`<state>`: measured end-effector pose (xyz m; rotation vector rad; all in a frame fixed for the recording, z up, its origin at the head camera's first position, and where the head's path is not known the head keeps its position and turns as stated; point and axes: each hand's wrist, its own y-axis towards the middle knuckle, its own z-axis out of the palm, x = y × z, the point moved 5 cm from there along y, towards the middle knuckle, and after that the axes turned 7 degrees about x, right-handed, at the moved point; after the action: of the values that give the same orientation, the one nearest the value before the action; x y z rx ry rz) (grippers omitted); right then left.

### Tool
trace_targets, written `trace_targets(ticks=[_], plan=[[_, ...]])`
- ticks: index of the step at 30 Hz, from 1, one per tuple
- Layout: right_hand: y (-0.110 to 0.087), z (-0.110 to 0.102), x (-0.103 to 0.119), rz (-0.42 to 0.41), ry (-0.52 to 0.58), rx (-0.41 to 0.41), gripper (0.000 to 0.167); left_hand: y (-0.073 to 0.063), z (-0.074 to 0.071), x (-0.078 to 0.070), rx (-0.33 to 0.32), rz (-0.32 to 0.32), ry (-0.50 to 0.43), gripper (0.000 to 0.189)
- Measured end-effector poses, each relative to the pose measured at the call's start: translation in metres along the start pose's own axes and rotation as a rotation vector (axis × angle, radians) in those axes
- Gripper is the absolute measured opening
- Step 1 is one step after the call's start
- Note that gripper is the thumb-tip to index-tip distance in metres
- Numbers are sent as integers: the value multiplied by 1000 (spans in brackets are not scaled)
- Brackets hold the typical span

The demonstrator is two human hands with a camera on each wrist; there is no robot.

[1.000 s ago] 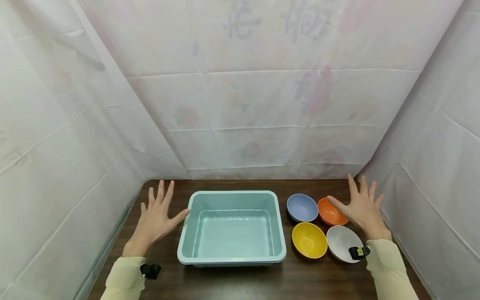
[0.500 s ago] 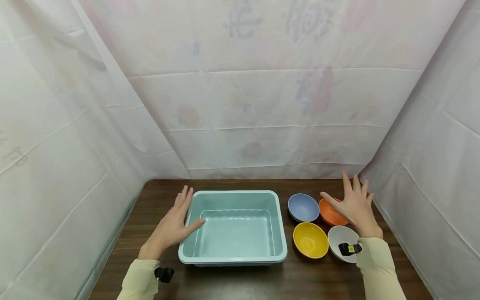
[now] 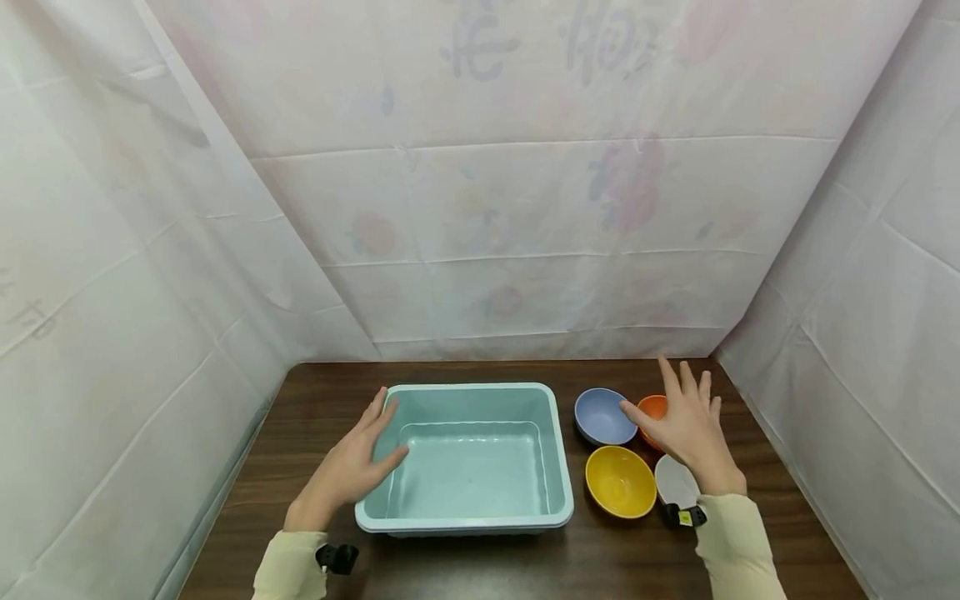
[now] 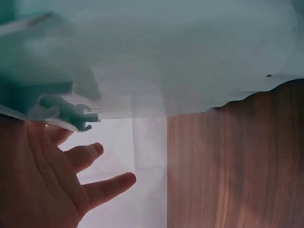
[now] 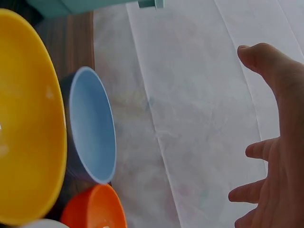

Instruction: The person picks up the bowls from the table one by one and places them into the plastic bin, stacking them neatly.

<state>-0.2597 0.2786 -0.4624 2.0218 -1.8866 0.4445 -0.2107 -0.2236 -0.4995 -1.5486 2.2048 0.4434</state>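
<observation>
A pale teal rectangular basin (image 3: 468,523) stands on the brown table with nothing inside it. My left hand (image 3: 347,468) is at the basin's left wall, its fingers extended and the thumb reaching over the rim in the head view. Over the bowls on the right, my right hand (image 3: 688,429) is spread and holds nothing. It partly covers the orange bowl (image 3: 651,407) and the white bowl (image 3: 673,481). A blue bowl (image 3: 602,417) lies just left of its thumb, with a yellow bowl (image 3: 620,482) in front. In the right wrist view the right fingers stay apart from the bowls.
The dark wooden table (image 3: 465,571) has its back edge against a white printed curtain (image 3: 495,208). More white cloth (image 3: 112,333) hangs on the left, and another sheet (image 3: 862,350) hangs on the right. The four bowls' group sits close beside the basin's right wall.
My left hand has moved right, from beside the basin to overlapping its left rim. My right hand has shifted left over the bowls. Basin and bowls have stayed put.
</observation>
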Motion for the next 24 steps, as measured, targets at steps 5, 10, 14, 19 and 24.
trace_targets(ticks=[5, 10, 14, 19, 24], plan=[[-8, 12, 15, -23, 16, 19, 110, -2, 2, 2, 8, -3, 0, 72], [-12, 18, 26, -51, 27, 15, 109, -2, 6, 4, 27, -8, -59, 75], [-12, 19, 30, -49, 41, 5, 108, 0, 7, 4, 27, -2, -98, 78], [-13, 19, 33, -49, 53, -11, 108, 2, 8, 6, 36, 1, -161, 79], [-17, 24, 34, -43, 76, -2, 108, 2, 10, 8, 42, 2, -239, 83]])
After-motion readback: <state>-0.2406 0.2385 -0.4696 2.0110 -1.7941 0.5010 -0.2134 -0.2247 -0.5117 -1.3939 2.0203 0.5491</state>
